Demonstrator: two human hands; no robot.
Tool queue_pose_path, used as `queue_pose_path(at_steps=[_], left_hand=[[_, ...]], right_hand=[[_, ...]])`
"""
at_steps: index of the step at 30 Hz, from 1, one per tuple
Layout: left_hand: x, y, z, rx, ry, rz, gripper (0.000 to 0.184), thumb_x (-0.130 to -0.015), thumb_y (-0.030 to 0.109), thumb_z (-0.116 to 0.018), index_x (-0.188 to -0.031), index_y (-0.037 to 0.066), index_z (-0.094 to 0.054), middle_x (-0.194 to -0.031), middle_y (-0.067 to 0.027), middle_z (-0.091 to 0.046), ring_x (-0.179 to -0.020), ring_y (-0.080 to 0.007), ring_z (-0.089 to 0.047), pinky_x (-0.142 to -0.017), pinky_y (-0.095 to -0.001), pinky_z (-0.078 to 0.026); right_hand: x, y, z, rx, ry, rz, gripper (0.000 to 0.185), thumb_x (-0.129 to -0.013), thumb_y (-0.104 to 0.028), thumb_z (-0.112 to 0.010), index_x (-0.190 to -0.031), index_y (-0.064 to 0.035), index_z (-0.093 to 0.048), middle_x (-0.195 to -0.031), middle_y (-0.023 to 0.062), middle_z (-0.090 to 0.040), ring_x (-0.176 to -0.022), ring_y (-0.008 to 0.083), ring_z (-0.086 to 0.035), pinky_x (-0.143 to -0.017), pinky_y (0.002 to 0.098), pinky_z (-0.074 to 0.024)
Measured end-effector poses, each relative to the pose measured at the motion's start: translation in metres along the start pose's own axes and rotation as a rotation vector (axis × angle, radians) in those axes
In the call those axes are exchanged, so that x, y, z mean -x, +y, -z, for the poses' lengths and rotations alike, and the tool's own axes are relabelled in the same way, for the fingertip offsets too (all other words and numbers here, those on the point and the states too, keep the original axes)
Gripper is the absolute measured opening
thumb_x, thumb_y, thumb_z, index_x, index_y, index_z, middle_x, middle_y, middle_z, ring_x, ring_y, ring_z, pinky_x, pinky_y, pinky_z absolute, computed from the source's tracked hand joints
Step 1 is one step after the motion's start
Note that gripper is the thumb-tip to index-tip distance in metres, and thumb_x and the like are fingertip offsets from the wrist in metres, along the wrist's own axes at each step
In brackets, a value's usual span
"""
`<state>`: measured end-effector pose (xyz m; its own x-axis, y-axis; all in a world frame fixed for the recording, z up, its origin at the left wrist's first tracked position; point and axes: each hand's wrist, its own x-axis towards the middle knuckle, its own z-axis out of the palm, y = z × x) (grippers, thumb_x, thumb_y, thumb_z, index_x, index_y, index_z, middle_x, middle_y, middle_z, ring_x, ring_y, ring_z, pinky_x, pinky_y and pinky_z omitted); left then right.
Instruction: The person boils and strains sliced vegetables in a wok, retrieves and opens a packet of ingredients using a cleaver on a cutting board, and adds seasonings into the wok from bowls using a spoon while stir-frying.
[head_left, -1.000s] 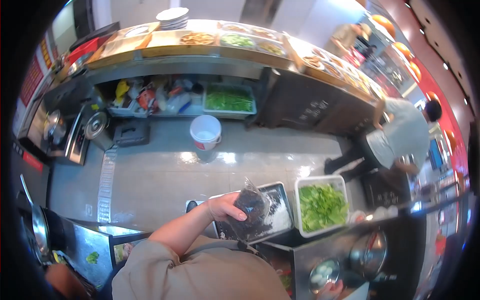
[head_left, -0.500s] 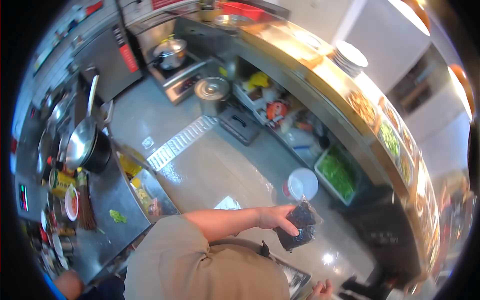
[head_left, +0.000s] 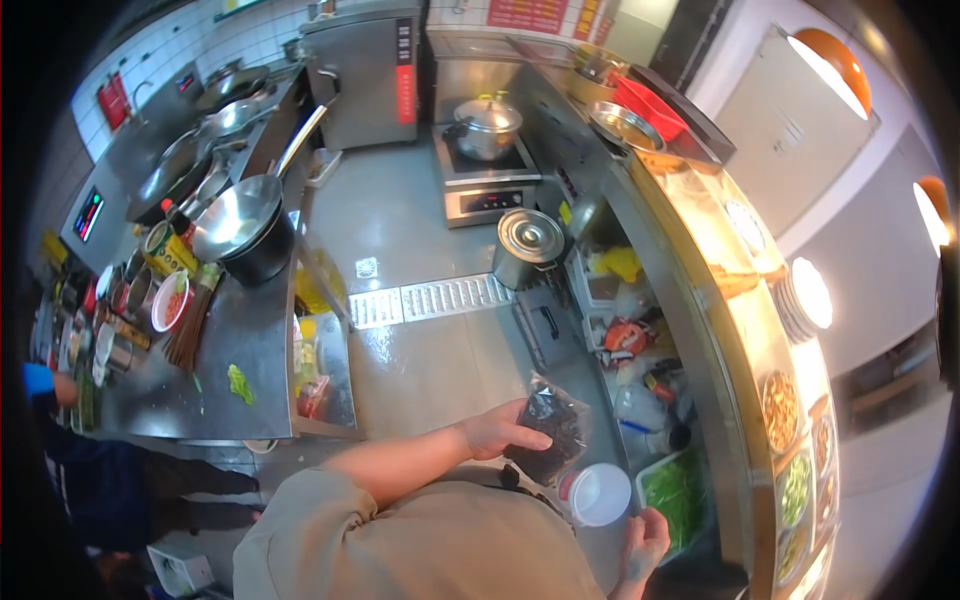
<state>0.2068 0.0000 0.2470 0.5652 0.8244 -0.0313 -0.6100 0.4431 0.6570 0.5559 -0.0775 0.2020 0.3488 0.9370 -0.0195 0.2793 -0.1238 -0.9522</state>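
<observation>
My left hand (head_left: 505,432) is closed round a clear plastic bag (head_left: 548,432) with dark, blackish contents; I cannot make out what they are. The thumb lies across the front of the bag, which I hold out before my body. Lower right, my right hand (head_left: 645,545) has loosely bent fingers and nothing visible in it. Just left of that hand in the view, a white round tub (head_left: 600,495) stands lower down, near floor level. A tray of green leaves (head_left: 675,500) appears beyond my right fingers.
On the left is a steel worktable (head_left: 250,345) with a pan (head_left: 238,218) and several containers. Another person's dark clothing (head_left: 100,490) shows at lower left. A lidded pot (head_left: 530,238) stands by a floor drain (head_left: 430,300). A counter (head_left: 725,330) with food trays curves along the right.
My view has swung to the right and levelled out. The bag stays in my left hand. My right hand has come further into view, near the white tub.
</observation>
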Motion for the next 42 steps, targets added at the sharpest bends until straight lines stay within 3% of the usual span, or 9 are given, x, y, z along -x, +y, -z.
queue_pose_path(at_steps=[9, 20, 23, 27, 31, 36, 37, 40, 42], left_hand=[[0.002, 0.069, 0.071, 0.051, 0.219, -0.279, 0.048, -0.076, 0.007, -0.067, -0.121, 0.005, -0.050, -0.111, -0.0058, -0.060, -0.103, -0.0170, -0.056, -0.092, -0.0345, -0.044], [-0.005, 0.261, 0.200, -0.066, 0.349, -0.425, 0.049, -0.075, 0.013, -0.071, -0.119, 0.003, -0.050, -0.110, -0.0068, -0.060, -0.100, -0.0157, -0.057, -0.090, -0.0332, -0.045], [-0.028, 0.312, 0.228, -0.097, 0.344, -0.466, 0.046, -0.076, 0.015, -0.072, -0.115, 0.002, -0.052, -0.104, -0.0060, -0.062, -0.096, -0.0143, -0.057, -0.087, -0.0316, -0.045], [-0.071, 0.369, 0.263, -0.076, 0.324, -0.506, 0.041, -0.080, 0.019, -0.069, -0.113, 0.002, -0.052, -0.099, -0.0047, -0.062, -0.091, -0.0116, -0.056, -0.077, -0.0275, -0.048], [-0.103, 0.431, 0.317, -0.206, 0.423, -0.647, 0.038, -0.084, 0.021, -0.066, -0.113, 0.004, -0.051, -0.097, -0.0037, -0.060, -0.086, -0.0095, -0.055, -0.070, -0.0249, -0.048], [-0.090, 0.523, 0.379, -0.443, 0.677, -0.748, 0.034, -0.088, 0.023, -0.060, -0.115, 0.005, -0.050, -0.095, -0.0024, -0.060, -0.081, -0.0078, -0.054, -0.066, -0.0243, -0.048], [-0.096, 0.535, 0.405, -0.509, 0.705, -0.910, 0.032, -0.089, 0.024, -0.057, -0.115, 0.005, -0.050, -0.093, -0.0020, -0.060, -0.072, -0.0061, -0.054, -0.054, -0.0217, -0.046], [-0.064, 0.569, 0.428, -0.226, 0.824, -0.925, 0.031, -0.090, 0.023, -0.056, -0.115, 0.004, -0.051, -0.093, -0.0029, -0.060, -0.075, -0.0066, -0.055, -0.056, -0.0218, -0.047], [-0.035, 0.589, 0.439, -0.216, 0.955, -0.887, 0.033, -0.091, 0.026, -0.056, -0.115, 0.003, -0.051, -0.097, -0.0053, -0.060, -0.089, -0.0101, -0.055, -0.076, -0.0261, -0.047]], right_hand=[[-0.141, -0.048, -0.147, -0.033, -0.451, 0.064, 0.017, -0.083, -0.005, -0.060, -0.099, -0.0009, -0.057, -0.084, 0.0043, -0.061, -0.070, 0.0126, -0.060, -0.057, 0.0239, -0.0496], [-0.204, -0.160, -0.421, 0.158, -0.781, 0.233, 0.025, -0.086, -0.006, -0.060, -0.111, 0.0004, -0.059, -0.099, 0.0111, -0.064, -0.085, 0.0175, -0.061, -0.079, 0.0283, -0.0494], [-0.213, -0.205, -0.494, -0.155, -0.887, -0.025, 0.027, -0.088, -0.020, -0.057, -0.107, -0.0017, -0.054, -0.090, 0.0085, -0.062, -0.070, 0.0179, -0.062, -0.058, 0.0274, -0.0524], [-0.247, -0.248, -0.576, -0.446, -1.185, -0.446, 0.060, -0.089, -0.050, -0.042, -0.124, -0.0015, -0.046, -0.105, 0.0215, -0.060, -0.081, 0.0366, -0.064, -0.060, 0.0433, -0.0565], [-0.307, -0.262, -0.676, -0.780, -1.603, -0.671, 0.070, -0.086, -0.057, -0.039, -0.126, -0.0003, -0.044, -0.109, 0.0270, -0.057, -0.087, 0.0420, -0.062, -0.065, 0.0490, -0.0552], [-0.360, -0.328, -0.805, -0.725, -1.833, -1.017, 0.072, -0.086, -0.057, -0.039, -0.127, 0.0025, -0.042, -0.109, 0.0328, -0.052, -0.078, 0.0375, -0.061, -0.062, 0.0442, -0.0542], [-0.361, -0.346, -0.831, -0.688, -1.912, -1.053, 0.072, -0.086, -0.057, -0.038, -0.126, 0.0034, -0.042, -0.108, 0.0318, -0.053, -0.076, 0.0368, -0.061, -0.061, 0.0431, -0.0543], [-0.360, -0.378, -0.912, -0.504, -2.075, -1.180, 0.067, -0.088, -0.052, -0.036, -0.126, 0.0026, -0.043, -0.109, 0.0317, -0.052, -0.074, 0.0376, -0.061, -0.059, 0.0429, -0.0536], [-0.343, -0.400, -0.968, -0.330, -2.161, -1.222, 0.065, -0.088, -0.050, -0.036, -0.126, 0.0030, -0.043, -0.109, 0.0307, -0.053, -0.073, 0.0380, -0.060, -0.059, 0.0440, -0.0529]])
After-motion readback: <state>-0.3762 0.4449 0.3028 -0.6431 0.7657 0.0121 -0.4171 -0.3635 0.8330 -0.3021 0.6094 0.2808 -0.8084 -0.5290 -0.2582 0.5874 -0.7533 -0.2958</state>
